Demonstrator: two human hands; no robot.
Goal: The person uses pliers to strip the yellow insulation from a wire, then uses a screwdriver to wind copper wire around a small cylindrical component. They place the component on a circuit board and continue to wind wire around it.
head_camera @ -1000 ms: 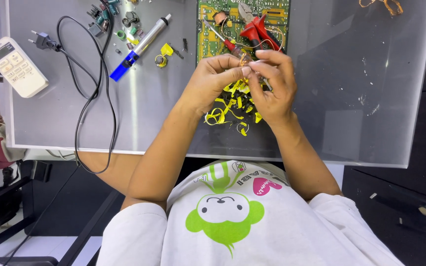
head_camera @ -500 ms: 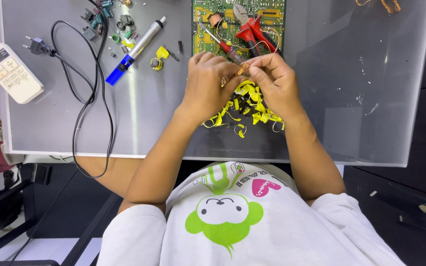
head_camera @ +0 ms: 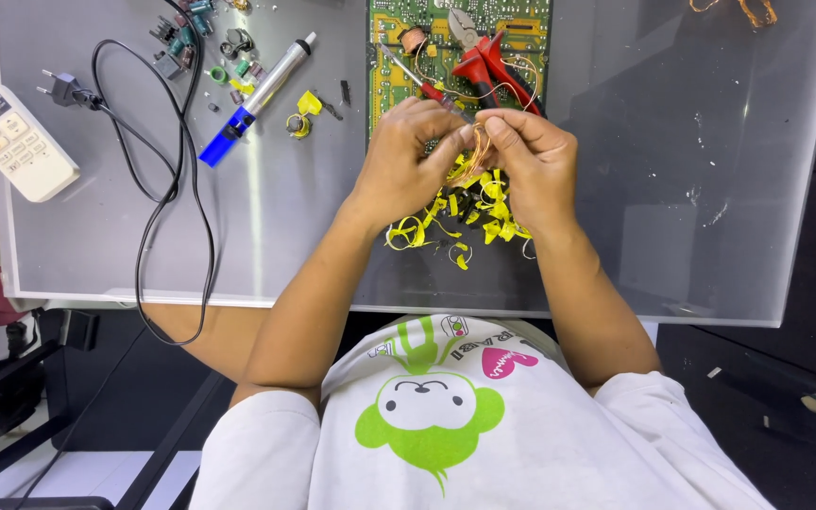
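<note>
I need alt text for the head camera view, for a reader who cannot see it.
Two bare hands, left hand and right hand, pinch a coil of thin copper wire above yellow tape scraps on a grey table. Behind lie a green circuit board and red pliers.

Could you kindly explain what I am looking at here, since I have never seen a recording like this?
There is no machine: a person wears a camera on the head, so the single view looks down over their chest at their own two hands. The left hand and right hand meet over a grey table and pinch a small coil of copper wire between the fingertips. Under them lies a heap of yellow tape scraps. Beyond sit a green circuit board with red-handled cutters on it. To the left lie a blue and silver pen-shaped tool, a black power cable and a white remote control.
</note>
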